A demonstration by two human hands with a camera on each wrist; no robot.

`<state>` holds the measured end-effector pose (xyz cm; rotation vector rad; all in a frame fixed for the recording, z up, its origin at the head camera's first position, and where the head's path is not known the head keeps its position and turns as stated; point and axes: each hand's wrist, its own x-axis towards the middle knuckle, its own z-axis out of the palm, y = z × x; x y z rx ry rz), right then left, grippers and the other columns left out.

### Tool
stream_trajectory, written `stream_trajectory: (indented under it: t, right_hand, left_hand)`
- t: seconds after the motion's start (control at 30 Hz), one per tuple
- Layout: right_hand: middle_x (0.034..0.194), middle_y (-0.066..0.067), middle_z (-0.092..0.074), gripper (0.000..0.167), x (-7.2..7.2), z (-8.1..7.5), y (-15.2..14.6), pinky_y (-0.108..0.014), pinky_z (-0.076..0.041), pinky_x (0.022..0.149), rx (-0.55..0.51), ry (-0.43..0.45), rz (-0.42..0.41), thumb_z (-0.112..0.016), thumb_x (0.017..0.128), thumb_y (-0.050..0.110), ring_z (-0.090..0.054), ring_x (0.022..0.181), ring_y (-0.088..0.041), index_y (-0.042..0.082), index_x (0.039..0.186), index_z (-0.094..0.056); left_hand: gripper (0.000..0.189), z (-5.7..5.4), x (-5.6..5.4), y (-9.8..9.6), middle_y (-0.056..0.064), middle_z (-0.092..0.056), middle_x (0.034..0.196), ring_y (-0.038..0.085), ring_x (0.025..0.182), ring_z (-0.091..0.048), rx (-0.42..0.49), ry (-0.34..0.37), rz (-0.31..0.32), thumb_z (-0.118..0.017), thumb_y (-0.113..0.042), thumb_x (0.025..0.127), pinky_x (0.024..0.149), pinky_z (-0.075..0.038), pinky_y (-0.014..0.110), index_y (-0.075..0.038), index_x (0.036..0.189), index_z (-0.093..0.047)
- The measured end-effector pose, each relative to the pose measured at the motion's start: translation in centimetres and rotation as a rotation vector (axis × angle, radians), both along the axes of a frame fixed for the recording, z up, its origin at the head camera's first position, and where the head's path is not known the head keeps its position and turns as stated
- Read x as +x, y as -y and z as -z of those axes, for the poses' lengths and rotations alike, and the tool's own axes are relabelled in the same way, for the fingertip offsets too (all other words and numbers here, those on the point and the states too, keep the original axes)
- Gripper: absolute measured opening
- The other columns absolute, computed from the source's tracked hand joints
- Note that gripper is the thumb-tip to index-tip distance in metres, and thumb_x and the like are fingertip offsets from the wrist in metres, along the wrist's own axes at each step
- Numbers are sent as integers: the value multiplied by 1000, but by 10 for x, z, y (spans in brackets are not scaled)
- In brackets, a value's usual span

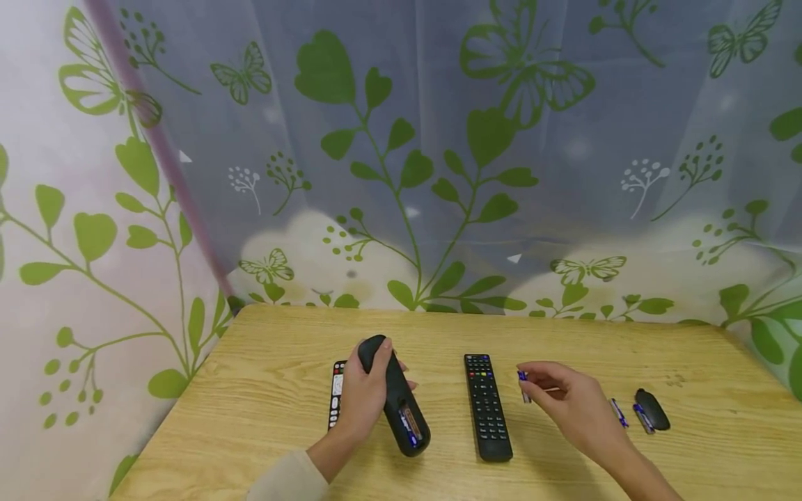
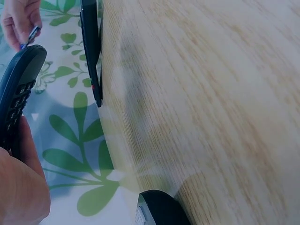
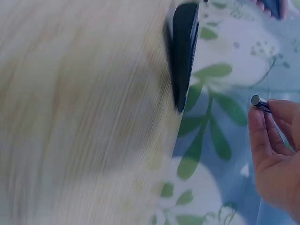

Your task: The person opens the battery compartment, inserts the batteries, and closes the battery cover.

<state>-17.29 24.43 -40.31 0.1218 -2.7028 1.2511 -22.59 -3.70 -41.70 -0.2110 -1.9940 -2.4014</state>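
Left hand is curled round a black remote at 6 o'clock, battery bay uncovered — right hand has a small battery fingertip-pinched at its 3 o'clock, past another remote.

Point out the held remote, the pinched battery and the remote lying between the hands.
Held remote (image 1: 395,392): head view, middle of its back.
Pinched battery (image 3: 261,103): right wrist view, side near its exposed end.
Middle remote (image 1: 489,409): head view, middle of its button face.
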Motion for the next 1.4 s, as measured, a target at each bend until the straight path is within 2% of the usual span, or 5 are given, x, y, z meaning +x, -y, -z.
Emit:
stream_trajectory:
  t: [0.27,0.7,0.83,1.03,1.4]
  right_hand:
    - [88,6,-66,19,6,6,59,-25,-57,68,-233,-85,-96,-71,87,14,-64,80,-10,17,106,-69]
    - [94,9,-66,15,13,13,116,-26,-57,72,-311,-212,-244,-71,87,17,-64,82,-9,16,102,-68]
    - [93,11,-66,13,13,16,120,-26,-56,71,-260,-263,-253,-72,87,17,-63,80,-7,17,99,-68]
    - [93,13,-63,17,11,26,122,-25,-55,67,-122,-429,-289,-74,84,9,-58,78,-3,19,98,-68]
    - [98,9,-56,7,16,26,135,-29,-53,75,-292,-126,-95,-67,90,29,-55,83,-13,23,93,-72]
  left_hand:
    - [40,1,1,-1,25,-59,93,33,65,-68,3,-3,8,-49,-36,101,64,-59,43,1,116,-45]
    - [40,-5,5,-1,21,-62,87,34,65,-68,-13,-36,1,-49,-38,100,62,-59,42,1,111,-47]
    - [41,-6,4,-4,16,-62,84,35,64,-68,-16,-51,5,-49,-37,100,60,-59,42,2,112,-47]
    - [43,0,2,-5,32,-58,92,32,61,-68,2,-49,-20,-50,-42,98,59,-59,44,0,110,-48]
    - [42,2,6,-7,27,-60,90,32,62,-68,19,-42,-43,-51,-41,99,59,-59,44,0,111,-48]
